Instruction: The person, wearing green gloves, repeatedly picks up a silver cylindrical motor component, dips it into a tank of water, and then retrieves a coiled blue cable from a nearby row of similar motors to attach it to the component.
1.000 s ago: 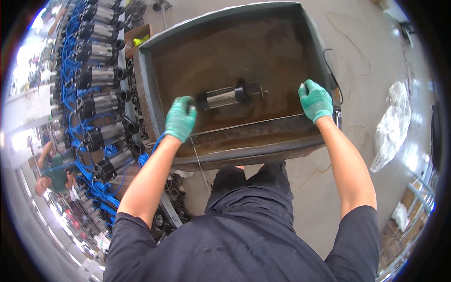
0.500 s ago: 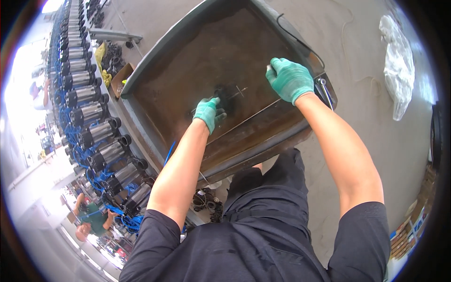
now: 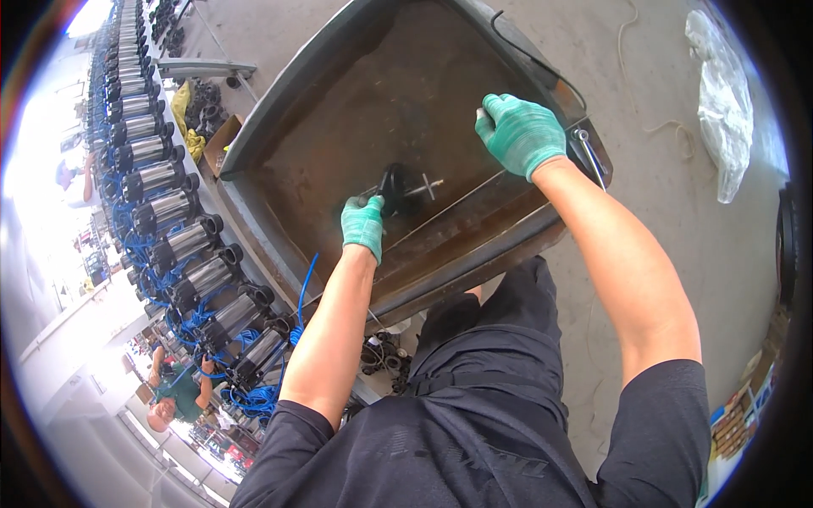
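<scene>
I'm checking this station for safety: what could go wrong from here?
The left hand is at the dark device in the tub; if the glove is wet, it might slip. The metal wrench at the tub's corner, near the right hand, could get knocked off.

Grey floor [image 3: 669, 203], bright white light [image 3: 41, 173] at left

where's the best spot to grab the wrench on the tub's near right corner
Probably mid-handle on the wrench, from above and slightly right: its handle is straight and slim, it lies slanted with its ring end on the far side, and the right forearm is close on its left.
</scene>
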### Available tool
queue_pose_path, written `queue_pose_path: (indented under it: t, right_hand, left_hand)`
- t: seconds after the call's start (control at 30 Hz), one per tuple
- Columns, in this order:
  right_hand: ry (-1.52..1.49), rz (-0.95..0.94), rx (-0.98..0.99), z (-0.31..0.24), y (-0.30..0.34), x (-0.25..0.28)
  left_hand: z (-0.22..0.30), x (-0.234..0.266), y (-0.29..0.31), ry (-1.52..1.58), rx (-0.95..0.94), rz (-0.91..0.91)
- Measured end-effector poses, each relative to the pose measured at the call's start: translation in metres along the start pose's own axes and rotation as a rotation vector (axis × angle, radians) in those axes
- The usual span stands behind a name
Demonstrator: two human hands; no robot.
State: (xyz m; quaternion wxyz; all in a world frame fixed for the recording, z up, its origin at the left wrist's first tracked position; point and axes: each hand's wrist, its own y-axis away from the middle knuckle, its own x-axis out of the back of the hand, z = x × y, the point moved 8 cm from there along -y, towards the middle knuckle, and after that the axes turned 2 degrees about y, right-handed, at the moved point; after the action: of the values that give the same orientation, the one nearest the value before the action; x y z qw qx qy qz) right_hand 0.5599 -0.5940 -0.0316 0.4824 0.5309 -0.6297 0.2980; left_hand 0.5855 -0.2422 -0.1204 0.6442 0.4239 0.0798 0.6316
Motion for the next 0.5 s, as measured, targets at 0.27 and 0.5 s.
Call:
queue_pose_path:
  t: [0.27, 0.5]
  right_hand:
    - [-0.006, 0.031, 0.014, 0.003, 0.001, -0.002]
    - [0.007, 0.012, 0.009, 0.001, 0.000, 0.000]
  left_hand:
    - [-0.002, 0.003, -0.004, -0.044, -0.059, 0.108]
    - [-0.013, 0.008, -0.015, -0.036, -0.081, 0.136]
